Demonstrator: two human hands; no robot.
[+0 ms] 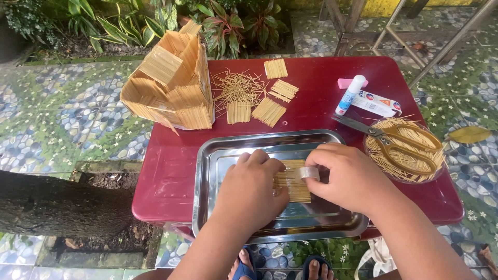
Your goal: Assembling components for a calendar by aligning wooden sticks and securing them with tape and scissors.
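Toothpicks, laid side by side as a flat mat (292, 181), lay in the middle of the metal tray (207, 171) at the near edge of the red surface (321, 88). Largest of the finished work, a house-like model clad in toothpick panels (171, 83) stood at the far left corner; smaller panels (268, 111) and a loose heap (238, 88) lay beside it, and a bowl of spare sticks with scissors (404, 145) sat at the right edge, so I judged much done and more panels left. Each stick ran left to right, while the mat's long axis ran near to far. Left hand (251, 189) pressed flat on the mat; right hand (347, 176) pinched a tape roll (307, 173) against it.
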